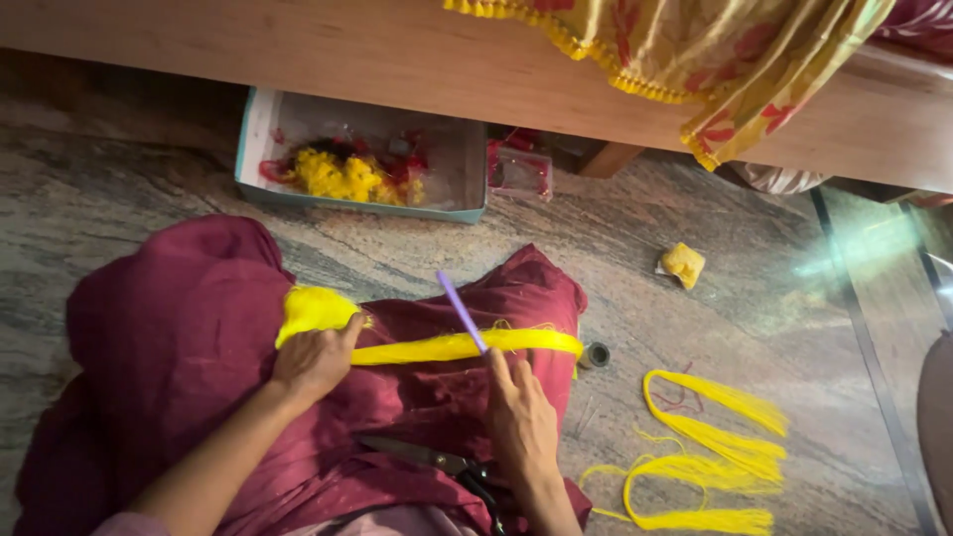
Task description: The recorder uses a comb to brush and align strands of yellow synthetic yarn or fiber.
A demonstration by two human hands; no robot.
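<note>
A: Nearest?
B: Black-handled scissors (437,463) on the maroon cloth (169,337), just beside the right hand (521,422).

A: Hands?
B: Left hand (313,359) closed on the fluffy end of a yellow thread bundle (467,344). Right fingers pinch a thin purple stick (462,313) against its middle.

A: Bundle's axis?
B: Lies left to right across the lap, silky, taut.

A: Farther?
B: Looped yellow tassels (710,457) on the stone floor (695,228); a box (362,154) of yellow and red bits by the wooden bench (298,50).

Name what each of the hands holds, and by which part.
The left hand pinches the yellow thread bundle near its fluffy end. The right hand holds a purple comb by its lower end, against the stretched threads.
</note>
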